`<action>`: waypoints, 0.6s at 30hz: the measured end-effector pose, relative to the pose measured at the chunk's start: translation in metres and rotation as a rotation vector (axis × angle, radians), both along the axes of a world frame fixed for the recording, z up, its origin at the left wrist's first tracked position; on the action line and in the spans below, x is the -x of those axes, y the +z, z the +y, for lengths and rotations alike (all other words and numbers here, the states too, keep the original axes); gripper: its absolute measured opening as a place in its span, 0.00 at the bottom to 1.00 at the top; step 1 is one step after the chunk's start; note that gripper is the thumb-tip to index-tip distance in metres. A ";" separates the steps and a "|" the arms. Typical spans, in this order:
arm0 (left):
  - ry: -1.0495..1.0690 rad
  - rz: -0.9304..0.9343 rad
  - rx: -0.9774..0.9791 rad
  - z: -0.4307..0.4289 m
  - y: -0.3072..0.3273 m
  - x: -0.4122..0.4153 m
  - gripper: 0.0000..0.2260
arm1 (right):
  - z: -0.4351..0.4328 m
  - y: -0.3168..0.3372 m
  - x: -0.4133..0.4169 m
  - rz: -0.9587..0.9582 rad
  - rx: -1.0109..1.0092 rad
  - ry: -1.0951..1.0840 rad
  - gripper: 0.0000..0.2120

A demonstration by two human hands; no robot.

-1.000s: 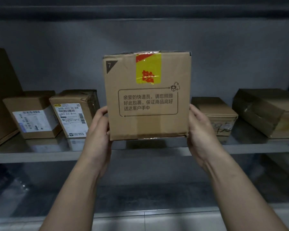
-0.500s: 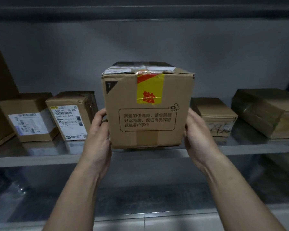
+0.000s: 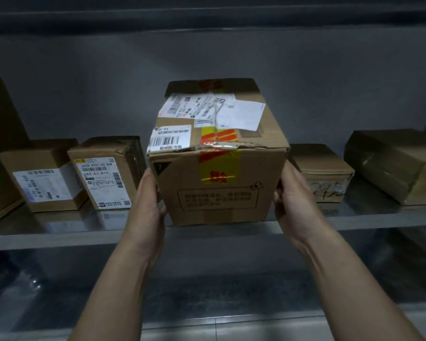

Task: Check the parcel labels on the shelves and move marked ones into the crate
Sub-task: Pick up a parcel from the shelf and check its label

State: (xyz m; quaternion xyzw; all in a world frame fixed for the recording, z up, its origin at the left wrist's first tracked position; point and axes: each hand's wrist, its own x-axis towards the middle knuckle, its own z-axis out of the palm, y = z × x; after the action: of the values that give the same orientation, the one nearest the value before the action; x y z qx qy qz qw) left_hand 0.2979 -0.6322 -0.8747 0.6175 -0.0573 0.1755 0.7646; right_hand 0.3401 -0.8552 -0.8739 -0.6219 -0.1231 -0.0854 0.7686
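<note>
A brown cardboard parcel (image 3: 219,183) with yellow and red tape over its front edge is held in front of the metal shelf (image 3: 59,239), tilted toward me. Its top face shows white shipping labels (image 3: 207,109) and a barcode sticker (image 3: 170,139). My left hand (image 3: 148,205) grips its left side with the thumb on the front face. My right hand (image 3: 295,207) grips the right side. No crate is in view.
Two labelled parcels (image 3: 44,183) (image 3: 106,178) stand on the shelf to the left, beside a tall brown box (image 3: 0,148). To the right sit a small box with handwriting (image 3: 322,175) and a flat taped parcel (image 3: 394,163). A lower shelf level (image 3: 207,286) lies below.
The parcel has tipped its top toward me and come lower, so the labels on the top face now show. Both hands kept their hold on its sides.
</note>
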 end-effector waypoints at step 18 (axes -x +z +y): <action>-0.043 0.049 0.076 0.001 0.009 0.005 0.23 | 0.008 0.004 0.007 0.034 -0.029 0.030 0.20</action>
State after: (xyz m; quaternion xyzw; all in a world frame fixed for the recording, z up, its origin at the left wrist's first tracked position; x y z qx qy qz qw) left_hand 0.2928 -0.6314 -0.8661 0.5907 -0.0450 0.1457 0.7923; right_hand 0.3334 -0.8473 -0.8701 -0.6101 -0.1181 -0.0651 0.7808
